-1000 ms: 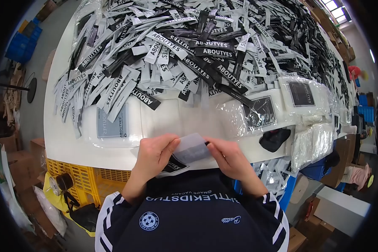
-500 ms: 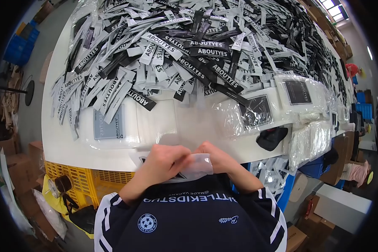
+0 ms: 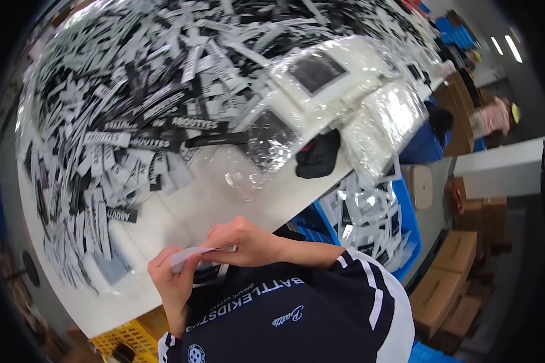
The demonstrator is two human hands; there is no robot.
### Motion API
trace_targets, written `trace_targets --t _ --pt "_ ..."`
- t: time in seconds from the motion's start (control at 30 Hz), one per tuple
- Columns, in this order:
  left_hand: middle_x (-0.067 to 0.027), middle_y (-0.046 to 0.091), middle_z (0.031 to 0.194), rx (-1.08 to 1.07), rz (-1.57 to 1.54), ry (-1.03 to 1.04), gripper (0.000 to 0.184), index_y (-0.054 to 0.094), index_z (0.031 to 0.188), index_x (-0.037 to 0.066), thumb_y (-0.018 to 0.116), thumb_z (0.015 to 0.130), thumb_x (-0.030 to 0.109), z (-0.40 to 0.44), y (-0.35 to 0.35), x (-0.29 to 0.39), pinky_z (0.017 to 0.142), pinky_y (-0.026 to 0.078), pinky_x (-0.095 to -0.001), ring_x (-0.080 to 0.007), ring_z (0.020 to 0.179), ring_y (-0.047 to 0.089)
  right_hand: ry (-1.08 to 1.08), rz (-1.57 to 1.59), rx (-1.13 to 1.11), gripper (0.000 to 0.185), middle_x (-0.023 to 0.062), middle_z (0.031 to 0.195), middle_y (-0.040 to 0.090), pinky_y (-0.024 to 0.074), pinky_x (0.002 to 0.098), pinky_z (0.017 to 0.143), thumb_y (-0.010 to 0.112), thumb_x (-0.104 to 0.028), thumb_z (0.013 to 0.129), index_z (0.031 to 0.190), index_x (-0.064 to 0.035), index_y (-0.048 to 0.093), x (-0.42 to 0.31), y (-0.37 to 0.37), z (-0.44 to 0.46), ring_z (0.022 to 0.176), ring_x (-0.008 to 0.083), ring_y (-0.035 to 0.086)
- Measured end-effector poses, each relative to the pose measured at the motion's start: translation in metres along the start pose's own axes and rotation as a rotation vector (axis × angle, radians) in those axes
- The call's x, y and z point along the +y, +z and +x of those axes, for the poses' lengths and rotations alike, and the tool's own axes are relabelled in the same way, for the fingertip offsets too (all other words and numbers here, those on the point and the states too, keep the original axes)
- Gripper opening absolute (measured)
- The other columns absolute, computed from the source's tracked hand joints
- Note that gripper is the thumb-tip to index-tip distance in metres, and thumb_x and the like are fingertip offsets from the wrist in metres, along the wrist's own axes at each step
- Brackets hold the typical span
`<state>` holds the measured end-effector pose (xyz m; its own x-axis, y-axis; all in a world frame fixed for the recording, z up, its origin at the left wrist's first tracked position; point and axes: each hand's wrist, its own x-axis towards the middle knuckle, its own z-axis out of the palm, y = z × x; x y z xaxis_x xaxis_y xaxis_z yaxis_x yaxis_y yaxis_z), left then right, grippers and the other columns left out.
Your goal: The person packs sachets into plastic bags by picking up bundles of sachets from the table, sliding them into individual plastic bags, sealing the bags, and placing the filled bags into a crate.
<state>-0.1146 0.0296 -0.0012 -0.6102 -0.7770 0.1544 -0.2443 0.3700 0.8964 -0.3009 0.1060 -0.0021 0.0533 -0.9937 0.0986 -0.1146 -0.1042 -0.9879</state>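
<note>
Close to my chest, at the table's front edge, my left hand (image 3: 172, 279) and my right hand (image 3: 241, 242) pinch a whitish, semi-clear plastic bag (image 3: 186, 258) between them. Its upper edge is folded over and stretched from one hand to the other; the lower part is hidden behind my fingers. Just past my hands, a printed flat bag (image 3: 112, 266) rests on the white table (image 3: 169, 209). Beyond it lies a big heap of narrow black and white packets (image 3: 157, 106) lettered ABOUTYES.
Clear-wrapped packs of bags (image 3: 318, 72) and a crumpled clear pack (image 3: 384, 121) lie to the right, beside a black cloth item (image 3: 318, 154). Below the table edge is a blue bin (image 3: 409, 242) of bagged pieces. Cardboard boxes (image 3: 442, 290) and a person (image 3: 493, 116) are farther right.
My view has turned to the right, bringing the blue bin and boxes further in. Both hands still hold the plastic bag, whose edge is now folded and turned more edge-on.
</note>
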Motion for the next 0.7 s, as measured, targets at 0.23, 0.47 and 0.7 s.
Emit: trace_targets --t 0.23,0.47,0.7 --pt "-0.0111 0.065 0.072 -0.392 0.072 0.113 0.010 0.066 0.079 0.001 0.066 0.082 0.010 0.014 0.043 0.012 0.056 0.046 -0.0342 -0.0266 0.062 0.060 0.136 -0.110 -0.008 0.016 0.0095 0.081 0.068 0.0504 0.0292 0.064 0.066 -0.008 0.084 0.099 -0.0072 0.070 0.009 -0.060 -0.062 0.068 0.0200 0.065" --pt "-0.0124 0.067 0.077 -0.245 0.037 -0.078 0.020 0.067 0.085 -0.001 0.057 0.090 0.015 0.017 0.047 -0.009 0.068 0.048 -0.0313 -0.0237 0.072 0.063 0.867 -0.219 0.720 0.020 0.0035 0.072 0.067 0.0482 0.0247 0.064 0.072 -0.010 0.074 0.091 0.0003 0.071 0.063 -0.204 -0.304 0.067 0.0080 0.059" --pt "-0.0094 0.065 0.075 -0.169 0.099 -0.113 0.030 0.064 0.085 -0.005 0.053 0.095 0.021 0.017 0.045 -0.013 0.071 0.045 -0.0270 -0.0156 0.073 0.059 1.100 -1.303 1.219 0.045 0.0143 0.129 0.052 0.0385 0.0542 0.095 0.065 -0.028 0.078 0.116 -0.0062 0.059 0.165 -0.284 -0.288 0.121 0.0299 0.048"
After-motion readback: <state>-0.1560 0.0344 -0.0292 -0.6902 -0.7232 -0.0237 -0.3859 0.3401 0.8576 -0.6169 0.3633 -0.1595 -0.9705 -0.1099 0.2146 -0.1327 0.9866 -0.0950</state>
